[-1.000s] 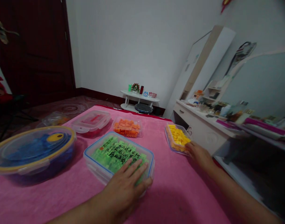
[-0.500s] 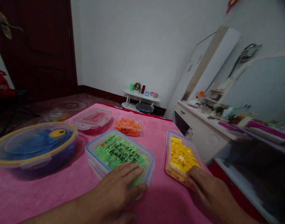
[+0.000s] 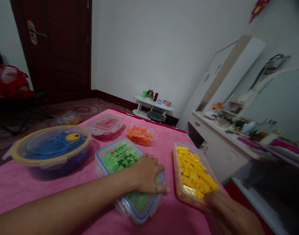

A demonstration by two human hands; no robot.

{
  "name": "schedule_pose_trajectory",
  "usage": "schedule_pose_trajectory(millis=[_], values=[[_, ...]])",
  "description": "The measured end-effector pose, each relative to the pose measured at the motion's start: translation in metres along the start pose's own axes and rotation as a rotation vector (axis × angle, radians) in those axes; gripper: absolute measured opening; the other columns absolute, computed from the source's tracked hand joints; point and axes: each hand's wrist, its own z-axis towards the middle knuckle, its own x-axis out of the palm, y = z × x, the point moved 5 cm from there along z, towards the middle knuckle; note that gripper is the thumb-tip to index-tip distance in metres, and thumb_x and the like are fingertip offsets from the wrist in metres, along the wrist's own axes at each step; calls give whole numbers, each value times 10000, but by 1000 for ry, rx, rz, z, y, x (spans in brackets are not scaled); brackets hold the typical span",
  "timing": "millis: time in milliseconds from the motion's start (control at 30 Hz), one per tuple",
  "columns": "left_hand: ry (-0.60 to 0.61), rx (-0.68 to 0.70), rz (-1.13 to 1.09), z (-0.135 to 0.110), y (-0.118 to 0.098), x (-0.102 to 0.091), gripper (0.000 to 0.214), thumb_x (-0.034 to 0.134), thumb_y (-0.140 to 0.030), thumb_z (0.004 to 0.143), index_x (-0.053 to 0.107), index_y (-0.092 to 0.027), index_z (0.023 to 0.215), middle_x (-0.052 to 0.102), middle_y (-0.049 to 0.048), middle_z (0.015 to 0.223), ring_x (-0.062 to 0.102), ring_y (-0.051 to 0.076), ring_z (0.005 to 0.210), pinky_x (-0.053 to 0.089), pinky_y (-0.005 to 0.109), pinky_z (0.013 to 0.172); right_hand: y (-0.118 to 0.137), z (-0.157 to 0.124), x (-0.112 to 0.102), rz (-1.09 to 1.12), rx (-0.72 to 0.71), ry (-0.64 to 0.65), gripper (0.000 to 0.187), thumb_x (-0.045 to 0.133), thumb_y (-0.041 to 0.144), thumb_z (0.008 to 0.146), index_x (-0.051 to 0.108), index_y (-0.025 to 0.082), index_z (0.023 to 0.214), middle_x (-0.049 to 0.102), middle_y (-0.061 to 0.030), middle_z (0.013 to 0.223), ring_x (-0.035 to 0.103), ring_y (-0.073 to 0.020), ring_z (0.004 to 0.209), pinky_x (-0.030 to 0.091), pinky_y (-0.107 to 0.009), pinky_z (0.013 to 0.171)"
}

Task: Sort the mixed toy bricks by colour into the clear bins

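My left hand (image 3: 148, 174) lies palm down on the lid of a clear, blue-rimmed box of green toy bricks (image 3: 120, 156). Its fingers are slightly bent and apart, and the thumb reaches past the lid's right edge. Black handwriting on the lid is partly covered by this hand. To the right, my right hand (image 3: 233, 209) holds the near right corner of a clear plastic box of yellow toy bricks (image 3: 193, 171); motion blurs it and its fingertips are partly hidden. No lid shows over the yellow bricks.
A round yellow-rimmed container of blue bricks (image 3: 53, 147) stands left on the pink tablecloth (image 3: 161, 133). Behind are a lidded box with red contents (image 3: 106, 124) and a small clear box of orange bricks (image 3: 140, 134). A white dresser (image 3: 220, 147) stands beyond the right edge.
My left hand has slid up and right across the lid of the green box, and more forearm shows. The yellow bricks lie differently in their box. The view has shifted slightly.
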Motion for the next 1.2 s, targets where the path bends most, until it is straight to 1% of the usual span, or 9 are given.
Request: schedule_pose_trajectory(millis=[233, 400, 600, 733, 833, 900, 1033, 1100, 1200], values=[[70, 9, -14, -40, -10, -12, 628, 522, -674, 735, 625, -181, 1110, 621, 133, 1056, 558, 318, 1012, 370, 507, 967, 18, 37, 20, 192, 72, -17, 85, 479, 158, 870, 519, 218, 825, 601, -22, 680, 591, -140, 615, 449, -229, 580], [77, -20, -101, -64, -16, -17, 609, 628, -608, 694, 594, -237, 1177, 610, 97, 1086, 550, 300, 1046, 368, 492, 1004, 17, 36, 46, 308, 157, 25, 109, 467, 215, 906, 521, 194, 813, 582, -24, 711, 559, -130, 646, 402, -232, 594], [33, -135, -215, -65, -9, -16, 518, 563, -488, 796, 549, -208, 1231, 530, 125, 1261, 548, 289, 1105, 473, 407, 909, 26, 32, 59, 321, 228, 288, 148, 517, 259, 862, 537, 201, 728, 600, -8, 713, 553, -128, 647, 368, -223, 562], [49, -141, -218, -60, -8, -21, 472, 528, -385, 822, 512, -194, 1253, 540, 126, 1273, 560, 277, 1112, 474, 399, 914, -19, 31, 52, 487, 425, 224, 250, 435, 367, 904, 614, 195, 875, 651, -63, 875, 602, -173, 811, 447, -264, 697], [147, -62, -202, -54, -16, -20, 523, 528, -415, 825, 488, -172, 1287, 544, 134, 1292, 526, 292, 1174, 384, 446, 1030, -76, 16, 62, 225, 620, 172, 215, 474, 351, 864, 627, 205, 906, 658, -70, 946, 601, -204, 862, 450, -315, 752], [186, -33, -202, -49, -20, -19, 613, 535, -463, 819, 442, -152, 1338, 503, 154, 1345, 498, 304, 1212, 360, 450, 1052, -99, 5, 80, 82, 612, 286, 242, 561, 363, 800, 632, 208, 972, 653, -82, 1026, 593, -234, 945, 441, -339, 800], [259, -80, -235, -40, -22, -18, 690, 583, -550, 753, 482, -161, 1314, 573, 156, 1262, 582, 309, 1098, 486, 402, 903, -115, -10, 100, -55, 547, 423, 199, 476, 319, 848, 624, 193, 892, 667, -74, 900, 615, -216, 848, 431, -310, 724], [287, -77, -256, -37, -23, -20, 670, 612, -555, 722, 528, -179, 1270, 613, 139, 1207, 609, 305, 1053, 499, 395, 875, -119, -11, 87, -151, 563, 359, 225, 428, 313, 874, 613, 193, 918, 668, -76, 911, 622, -219, 832, 423, -304, 679], [303, -43, -275, -30, -27, -22, 752, 650, -543, 686, 492, -169, 1318, 586, 155, 1259, 588, 326, 1100, 485, 413, 903, -126, -6, 44, -298, 622, 139, 277, 399, 367, 895, 608, 200, 965, 672, -82, 941, 630, -234, 807, 412, -308, 621]])
